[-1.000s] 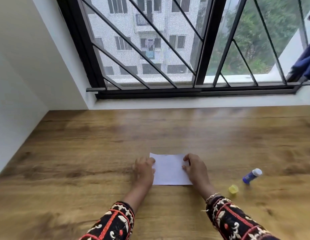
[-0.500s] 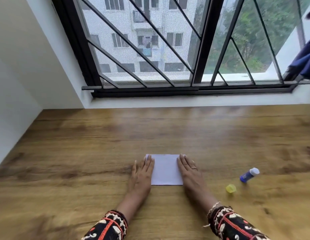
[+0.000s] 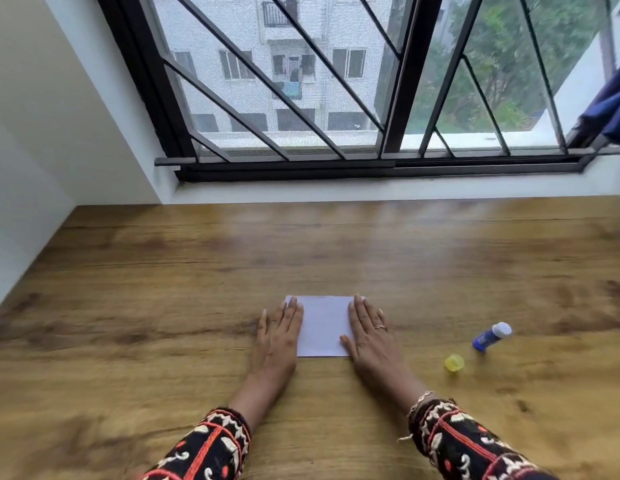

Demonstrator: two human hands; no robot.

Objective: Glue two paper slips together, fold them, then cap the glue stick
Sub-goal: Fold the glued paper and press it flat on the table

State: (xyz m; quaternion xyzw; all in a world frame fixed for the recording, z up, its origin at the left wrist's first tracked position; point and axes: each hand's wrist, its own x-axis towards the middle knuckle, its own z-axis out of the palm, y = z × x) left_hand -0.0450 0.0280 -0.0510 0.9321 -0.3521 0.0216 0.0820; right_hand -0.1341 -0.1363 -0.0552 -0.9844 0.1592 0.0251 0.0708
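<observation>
A white paper [image 3: 324, 323] lies flat on the wooden table [image 3: 163, 306] in front of me. My left hand [image 3: 279, 336] rests palm down over its left edge, fingers straight. My right hand [image 3: 369, 332], with a ring on one finger, lies flat over the right edge. Neither hand grips anything. To the right lies the blue glue stick [image 3: 490, 336] on its side, its white tip bare. Its yellow cap [image 3: 453, 362] sits apart from it, a little nearer to me.
A white wall [image 3: 42, 133] bounds the table on the left. At the back runs a white sill under a black barred window [image 3: 336, 98]. A dark blue cloth [image 3: 609, 109] hangs at the far right.
Both hands went from curled fingers at the paper's sides to lying flat, palms down, on its left and right edges. The paper, glue stick and cap have stayed in place.
</observation>
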